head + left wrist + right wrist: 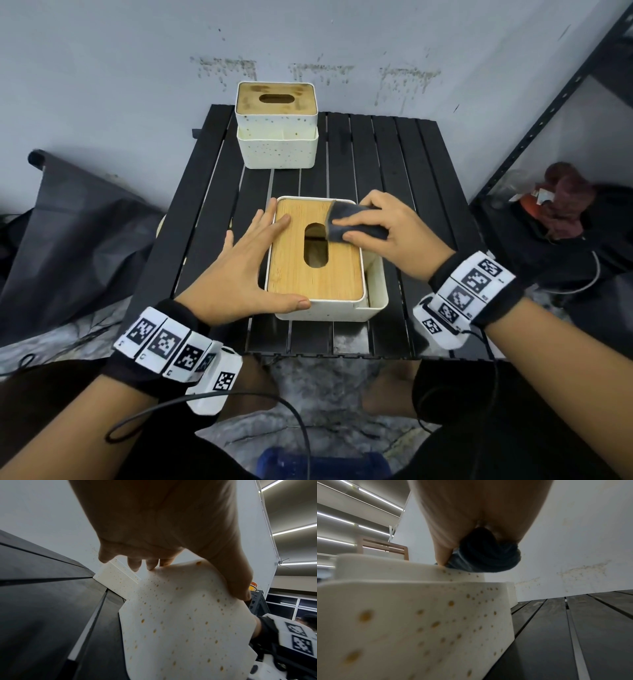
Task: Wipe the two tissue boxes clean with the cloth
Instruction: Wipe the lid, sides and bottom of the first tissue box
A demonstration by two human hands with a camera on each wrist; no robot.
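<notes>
The near tissue box (329, 274), white with a bamboo lid and an oval slot, stands at the table's front middle. My left hand (246, 267) lies flat against its left side, fingers straight on the lid edge, thumb along the front rim. My right hand (387, 233) grips a dark grey cloth (346, 222) and presses it on the lid's far right part beside the slot. The right wrist view shows the cloth (486, 555) bunched under my palm on the spotted box (419, 622). The left wrist view shows the spotted box wall (180, 622). A second, stained tissue box (276, 123) stands at the table's back.
The black slatted table (411, 171) stands against a stained white wall. A dark bag (75, 219) lies to the left. A metal shelf frame (548, 113) and a reddish bundle (561, 198) are on the right. Cables hang from both wristbands.
</notes>
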